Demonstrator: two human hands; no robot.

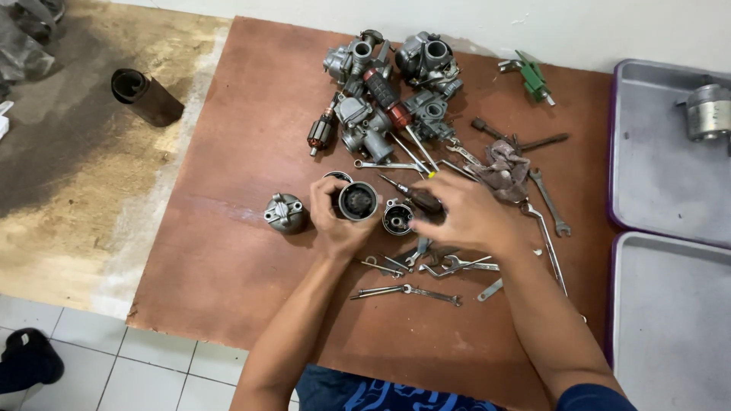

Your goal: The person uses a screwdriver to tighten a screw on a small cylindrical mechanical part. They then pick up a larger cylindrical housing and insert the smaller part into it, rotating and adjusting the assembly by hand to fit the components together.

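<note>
Mid-board on brown wooden board (228, 251), near its centre: left hand (335, 224) wrapped around cylindrical motor housing (356, 201), open end up. Just beside, right hand (468, 213) closed on brown-handled screwdriver (415, 198), above round end cap (397, 218). Wrenches (407, 291) toward near edge.

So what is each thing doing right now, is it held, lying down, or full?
Left hand: gripping the round metal cylinder, open end facing up.
Right hand: holding a brown-handled screwdriver, tip pointing up-left.
Small round housing: on the board, open side up.
Metal cap: lying alone on the board.
Carburetors: piled together.
Wrenches: lying flat.
Rag: crumpled.
Upper tray: holds one metal part.
Black roll: lying on its side.
</note>
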